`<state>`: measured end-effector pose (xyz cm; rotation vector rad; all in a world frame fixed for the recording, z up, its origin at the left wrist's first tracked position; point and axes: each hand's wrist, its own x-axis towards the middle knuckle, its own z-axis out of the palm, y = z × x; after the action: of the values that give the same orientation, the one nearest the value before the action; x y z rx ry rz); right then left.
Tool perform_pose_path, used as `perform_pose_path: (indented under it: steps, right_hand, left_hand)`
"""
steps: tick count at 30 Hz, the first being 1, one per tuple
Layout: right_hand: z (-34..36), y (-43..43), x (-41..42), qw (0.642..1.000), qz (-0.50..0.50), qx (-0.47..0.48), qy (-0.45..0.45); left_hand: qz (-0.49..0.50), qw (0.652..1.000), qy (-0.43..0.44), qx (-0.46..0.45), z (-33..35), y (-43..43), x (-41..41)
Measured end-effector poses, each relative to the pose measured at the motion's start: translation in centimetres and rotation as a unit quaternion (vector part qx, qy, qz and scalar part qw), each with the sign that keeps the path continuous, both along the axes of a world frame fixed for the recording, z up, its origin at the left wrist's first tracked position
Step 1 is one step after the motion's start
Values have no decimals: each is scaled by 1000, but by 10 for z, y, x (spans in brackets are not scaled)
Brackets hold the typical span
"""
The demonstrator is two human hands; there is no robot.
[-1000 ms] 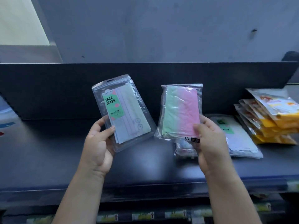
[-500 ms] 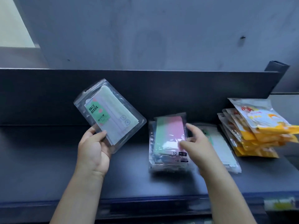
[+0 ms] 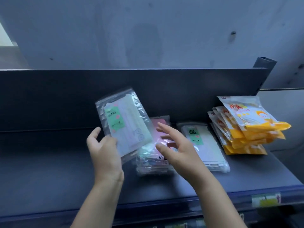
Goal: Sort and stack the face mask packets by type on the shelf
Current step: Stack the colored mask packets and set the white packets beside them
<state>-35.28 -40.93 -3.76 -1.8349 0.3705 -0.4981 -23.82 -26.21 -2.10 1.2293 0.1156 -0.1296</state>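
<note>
My left hand (image 3: pixel 103 150) grips the lower edge of a clear packet with a green "FACE MASK" label (image 3: pixel 125 122), held tilted above the shelf. My right hand (image 3: pixel 174 145) hovers with fingers spread just right of that packet, above a stack of pink-and-green mask packets (image 3: pixel 156 162) lying on the shelf. It holds nothing. To the right lies a flat stack of green-label packets (image 3: pixel 204 142). A leaning pile of yellow-and-white packets (image 3: pixel 243 127) stands at the far right.
The dark shelf (image 3: pixel 49 170) has a raised back panel (image 3: pixel 65 99) and a front edge with a price label (image 3: pixel 266 199). A grey wall rises behind. A black upright post (image 3: pixel 264 63) marks the shelf's right end.
My right hand has let go of the pink-and-green packet on its stack and lifted off with fingers spread. My left hand has carried the green-label packet rightward, toward the right hand.
</note>
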Motion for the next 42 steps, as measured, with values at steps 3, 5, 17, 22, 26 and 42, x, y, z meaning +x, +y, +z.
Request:
perform_pose_path:
  steps: [3,5,17,22,26,42]
  right_hand:
    - [8,-2,-4,994,-9,107,-35]
    - [13,-8,-9,976,-43,198,-79]
    - [-13,-85,-81,921,-376,101,-34]
    - [-30,-95,-95,898,-438,29,39]
    - [-38,-91,-97,894,-439,-34,86]
    - [-46,-77,-62,875,-278,-392,67]
  left_hand:
    - [-55,996,-55,34,2,-23,-23]
    - [-78,990,-100,63,4,-38,-34]
    - [-274,909,-226,220,-10,-110,-90]
    - [-355,862,-242,270,-23,-133,-103]
    - [-396,818,-240,342,-38,-146,-106]
    - [-233,612,-534,535,-50,-127,-55]
